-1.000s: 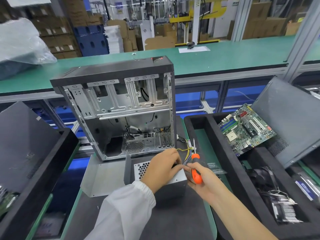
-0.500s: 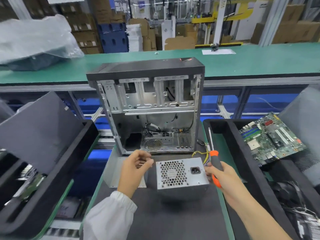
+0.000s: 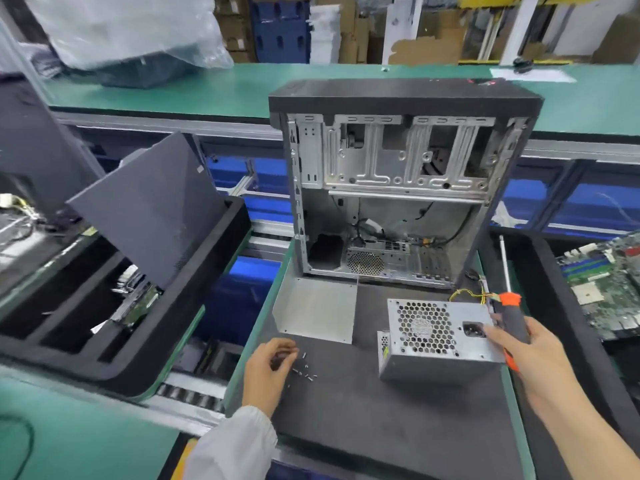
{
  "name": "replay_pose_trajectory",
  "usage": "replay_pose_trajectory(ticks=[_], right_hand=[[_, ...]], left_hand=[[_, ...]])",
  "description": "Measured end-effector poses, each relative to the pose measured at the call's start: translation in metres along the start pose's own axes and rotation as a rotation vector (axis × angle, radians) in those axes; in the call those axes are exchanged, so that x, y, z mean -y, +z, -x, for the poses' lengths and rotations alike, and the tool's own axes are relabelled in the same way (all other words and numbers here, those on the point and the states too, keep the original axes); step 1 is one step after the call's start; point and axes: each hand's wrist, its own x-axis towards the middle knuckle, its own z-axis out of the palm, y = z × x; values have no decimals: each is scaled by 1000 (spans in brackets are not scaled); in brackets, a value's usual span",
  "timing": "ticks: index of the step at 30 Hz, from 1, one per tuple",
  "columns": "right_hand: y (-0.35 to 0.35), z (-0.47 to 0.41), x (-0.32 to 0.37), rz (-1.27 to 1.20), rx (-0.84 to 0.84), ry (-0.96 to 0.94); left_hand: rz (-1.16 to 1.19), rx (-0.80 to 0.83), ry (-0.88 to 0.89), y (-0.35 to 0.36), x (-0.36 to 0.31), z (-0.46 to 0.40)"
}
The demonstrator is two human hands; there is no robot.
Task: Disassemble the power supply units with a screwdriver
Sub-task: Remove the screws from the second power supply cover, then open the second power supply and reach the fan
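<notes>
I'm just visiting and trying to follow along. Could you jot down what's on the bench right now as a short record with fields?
Setting: black work mat on a factory bench
Main item: power supply unit, out of the case, fan grille facing the camera
Behind it: computer case, upright, side open
Tool: screwdriver, orange and black handle
Right hand: holds the screwdriver, fingers against the unit
Left hand: at the loose screws on the mat
Also there: flat metal panel; motherboard in the right-hand tray
</notes>
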Motion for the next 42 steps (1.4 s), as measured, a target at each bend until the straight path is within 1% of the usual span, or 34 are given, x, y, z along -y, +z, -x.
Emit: replay_pose_trajectory(ticks=[3, 6, 14, 16, 18, 19, 20, 21, 23, 25, 26, 28, 31, 34, 36, 39, 42], right_hand=[[0, 1, -1, -12, -8, 19], [0, 2, -1, -17, -9, 34], [3, 5, 4, -64, 16, 85], [4, 6, 7, -64, 20, 87], [4, 8, 9, -70, 39, 90], [3, 9, 10, -70, 52, 91], [3, 10, 12, -66, 63, 92], [2, 12, 14, -64, 72, 92], [1, 17, 18, -63, 77, 80], [-1, 24, 22, -53, 80, 67], [-3, 27, 23, -51, 87, 69], [-8, 34, 26, -44, 124, 84], [-15, 40, 32, 43, 185, 74], [-17, 44, 34, 78, 193, 51], [-19, 47, 33, 50, 198, 30], [-23, 55, 31, -39, 210, -16], [-27, 65, 16, -71, 181, -73]], left_hand=[[-60, -16, 27, -1, 9, 2], [-76, -27, 16, 0, 16, 4], [-23, 68, 5, -3, 18, 3], [5, 19, -14, -6, 8, 1], [60, -68, -18, -5, -14, -2], [86, -72, -21, -2, -29, -4], [117, -15, -37, 4, -47, -7], [139, 100, -60, 12, -65, -8], [126, 391, -80, 30, -99, -8], [90, 624, -37, 47, -123, -5], [71, 700, -9, 54, -130, -3], [65, 783, -24, 64, -135, -4], [194, 789, -118, 68, -136, -4], [227, 771, -98, 68, -136, 3], [227, 744, -42, 66, -134, 9], [184, 671, 104, 65, -133, 15], [153, 624, 226, 70, -125, 17]])
